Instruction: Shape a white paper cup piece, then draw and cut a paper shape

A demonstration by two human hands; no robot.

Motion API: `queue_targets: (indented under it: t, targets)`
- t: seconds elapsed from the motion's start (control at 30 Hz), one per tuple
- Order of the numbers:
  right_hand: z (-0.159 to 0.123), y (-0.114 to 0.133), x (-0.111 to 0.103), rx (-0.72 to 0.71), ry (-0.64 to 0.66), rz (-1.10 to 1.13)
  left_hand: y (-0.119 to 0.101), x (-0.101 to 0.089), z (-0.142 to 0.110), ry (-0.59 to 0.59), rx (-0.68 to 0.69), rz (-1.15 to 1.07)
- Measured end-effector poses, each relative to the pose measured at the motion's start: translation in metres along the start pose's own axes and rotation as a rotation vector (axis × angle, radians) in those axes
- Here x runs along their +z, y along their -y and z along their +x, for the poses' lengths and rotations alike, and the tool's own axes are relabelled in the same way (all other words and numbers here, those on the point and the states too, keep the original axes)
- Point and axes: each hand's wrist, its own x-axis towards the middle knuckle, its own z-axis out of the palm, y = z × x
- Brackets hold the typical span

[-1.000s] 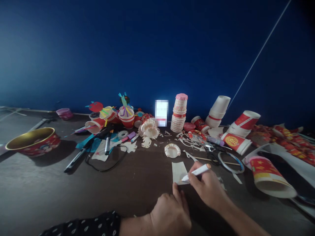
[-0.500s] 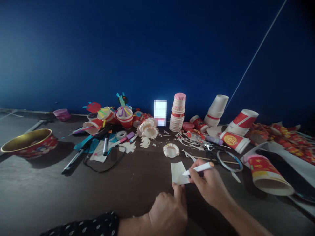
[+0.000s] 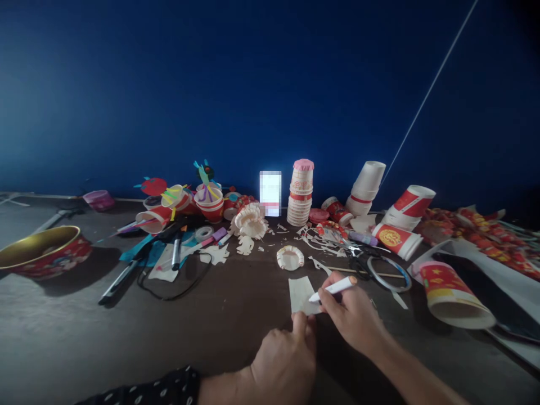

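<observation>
Marker [image 3: 335, 287] shifted left above paper slip [image 3: 300, 295], held in closed right grip [image 3: 350, 318], left grip [image 3: 282, 365] pinning slip

Left hand [image 3: 282, 363] has an easy run across the dark worktop [image 3: 228, 332] to the black cable [image 3: 169, 289], but right hand [image 3: 352, 318] gets boxed in by the scissors [image 3: 360, 264], tape ring [image 3: 388, 274] and tipped red paper cup [image 3: 453, 295].

Dark tabletop [image 3: 236, 315] with a white paper piece [image 3: 300, 295], red paper cups [image 3: 447, 281], paper scraps [image 3: 324, 241] and a red bowl [image 3: 50, 263]
</observation>
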Motion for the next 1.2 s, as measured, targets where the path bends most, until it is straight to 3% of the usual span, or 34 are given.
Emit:
queue_targets:
  t: [0.9,1.2]
  targets:
    - [-0.0001,0.0028,-0.0013,-0.012,-0.009,-0.05,0.0018,0.0059,0.001,-0.09,0.005,0.062]
    - [-0.0017,0.0051,-0.0028,-0.022,-0.021,-0.072,0.0019,-0.0002,-0.0001,-0.067,0.016,0.051]
